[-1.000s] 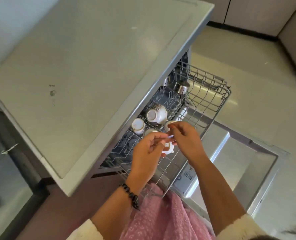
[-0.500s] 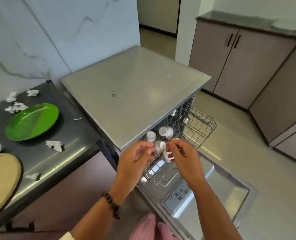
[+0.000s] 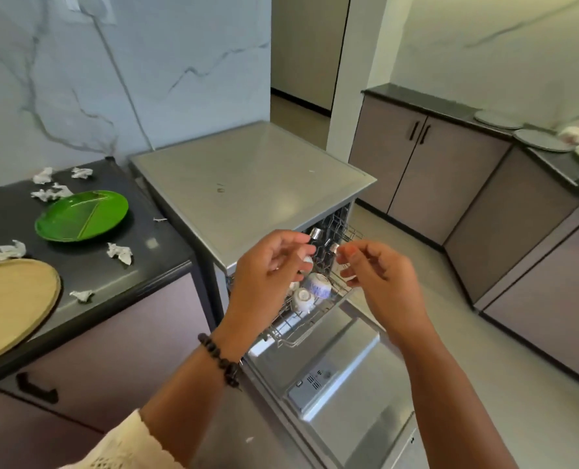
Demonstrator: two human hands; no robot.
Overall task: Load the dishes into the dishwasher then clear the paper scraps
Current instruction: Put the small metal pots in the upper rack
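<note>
The dishwasher stands open between the dark counter and the corner cabinets, its door dropped flat and its upper rack pulled out over it. That rack already holds several pieces: a blue-patterned cup and a white cup lying mouth-outward, with two steel tumblers further back. So loading is under way, but by my reckoning it is well short of done.

On the counter to the left a green plate and a round tan tray wait, neither yet in the machine. More plates sit on the far counter at right; whether they belong to this job I cannot tell.

Both hands hover over the rack. The left hand has its fingers loosely curled with nothing in them, though a white cup shows just past its fingertips; the right hand hangs likewise slack and empty, apart from the left.

The paper scraps are untouched: crumpled white bits lie scattered round the green plate and along the counter's front. That second half of the task has not begun.

I can read no brand, label or writing anywhere; the door's detergent panel shows only vents.
</note>
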